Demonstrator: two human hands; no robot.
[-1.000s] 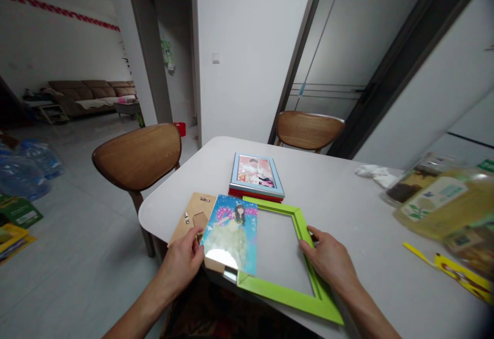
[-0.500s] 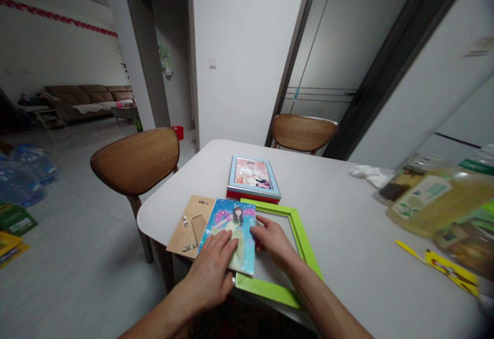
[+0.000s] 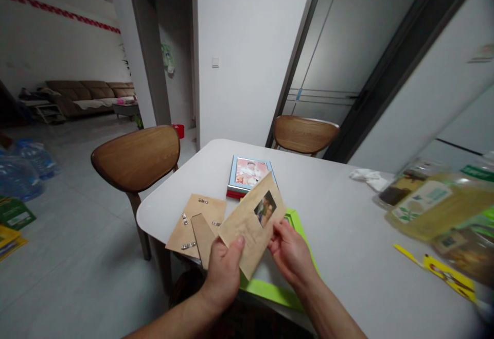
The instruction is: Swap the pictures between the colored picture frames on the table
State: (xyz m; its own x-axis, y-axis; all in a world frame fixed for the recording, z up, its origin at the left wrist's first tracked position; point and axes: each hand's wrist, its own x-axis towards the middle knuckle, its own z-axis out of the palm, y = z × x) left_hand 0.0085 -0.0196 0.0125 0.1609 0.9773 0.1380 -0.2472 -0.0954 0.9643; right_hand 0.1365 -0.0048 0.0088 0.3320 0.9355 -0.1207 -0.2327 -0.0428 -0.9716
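In the head view, a tan picture card (image 3: 245,226) with a small dark photo printed on it is raised and tilted above the table. My left hand (image 3: 226,267) grips its lower left edge, thumb on top and fingers behind. My right hand (image 3: 291,251) pinches the right edge. Beneath the card, partly covered, lies a lime-green photo frame (image 3: 270,291). To the left rests a brown frame backboard (image 3: 196,208) with several metal clips and a stand flap (image 3: 203,233). Just behind sits a stack with a light-blue framed picture (image 3: 247,170) on a red frame.
The white table (image 3: 328,200) has a rounded left corner. On its right stand an oil bottle (image 3: 424,205), clear containers (image 3: 459,244), a crumpled tissue (image 3: 368,178) and a yellow cutter-like item (image 3: 450,276). Wooden chairs (image 3: 139,156) flank the left and far sides.
The blue fairy picture lay flat under my hands before; now a tan card face with a small photo is lifted and tilted in both hands. More of the backboard shows.
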